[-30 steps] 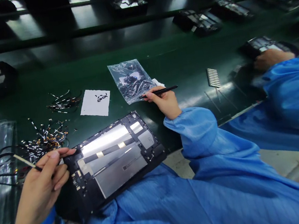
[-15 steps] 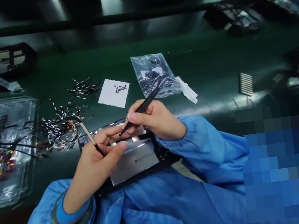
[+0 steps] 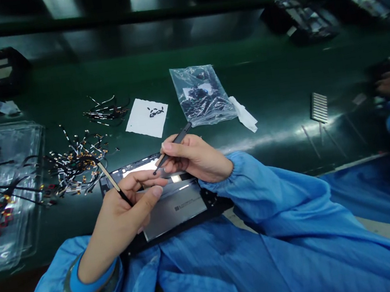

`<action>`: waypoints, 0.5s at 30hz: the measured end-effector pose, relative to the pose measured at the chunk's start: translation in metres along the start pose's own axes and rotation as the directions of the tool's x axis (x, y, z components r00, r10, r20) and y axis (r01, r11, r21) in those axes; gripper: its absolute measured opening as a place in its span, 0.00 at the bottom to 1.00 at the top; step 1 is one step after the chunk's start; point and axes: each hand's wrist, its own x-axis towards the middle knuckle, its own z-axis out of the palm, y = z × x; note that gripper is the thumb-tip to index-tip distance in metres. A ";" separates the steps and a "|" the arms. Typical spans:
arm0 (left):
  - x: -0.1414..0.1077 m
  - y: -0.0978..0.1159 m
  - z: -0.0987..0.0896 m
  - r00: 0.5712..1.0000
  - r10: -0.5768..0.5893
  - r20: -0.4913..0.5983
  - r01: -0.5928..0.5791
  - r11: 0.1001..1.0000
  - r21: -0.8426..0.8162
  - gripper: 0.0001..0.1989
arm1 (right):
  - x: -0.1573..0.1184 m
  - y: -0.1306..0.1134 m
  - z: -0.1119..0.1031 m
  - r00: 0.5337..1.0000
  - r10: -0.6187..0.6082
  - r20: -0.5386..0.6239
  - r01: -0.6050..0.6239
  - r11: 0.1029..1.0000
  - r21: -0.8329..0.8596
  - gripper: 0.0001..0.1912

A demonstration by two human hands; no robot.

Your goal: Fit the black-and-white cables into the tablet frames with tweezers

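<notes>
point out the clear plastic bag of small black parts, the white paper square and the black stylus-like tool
clear plastic bag of small black parts (image 3: 203, 95), head view, middle of the bag
white paper square (image 3: 144, 120), head view, bare lower part of the sheet
black stylus-like tool (image 3: 177, 140), head view, upper shaft above the right hand's fingers

Glossy metal tablet back (image 3: 174, 208); crinkled clear plastic bag (image 3: 202, 95); matt white paper (image 3: 146, 118)

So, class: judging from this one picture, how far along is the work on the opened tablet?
Done: the black opened tablet chassis lies back-up with its silver inner plates exposed. In hand: the left hand pinches a thin tan-and-black flex strip while the right hand points slim black tweezers at the fingertips above the chassis. Left: the strip is not yet on the chassis, and a heap of small loose flex cables lies on the green belt.
</notes>
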 end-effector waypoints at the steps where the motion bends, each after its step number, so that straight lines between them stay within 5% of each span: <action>1: 0.000 -0.001 0.000 1.000 0.001 0.007 -0.001 1.000 0.004 0.16 | 0.000 0.000 0.000 1.000 0.003 0.004 -0.003 1.000 -0.001 0.22; 6: 0.003 -0.003 -0.004 0.999 0.010 -0.037 -0.012 1.000 -0.028 0.19 | 0.002 -0.004 -0.006 0.992 -0.118 -0.044 0.115 0.991 -0.074 0.22; 10: 0.007 0.000 -0.011 0.989 -0.007 -0.146 -0.017 0.986 -0.163 0.15 | 0.008 -0.002 -0.016 0.918 -0.368 -0.150 0.311 0.900 -0.306 0.19; 15: 0.009 0.001 -0.018 0.998 -0.049 -0.037 0.039 0.973 -0.226 0.11 | 0.014 0.004 -0.022 0.886 -0.440 -0.150 0.320 0.811 -0.490 0.19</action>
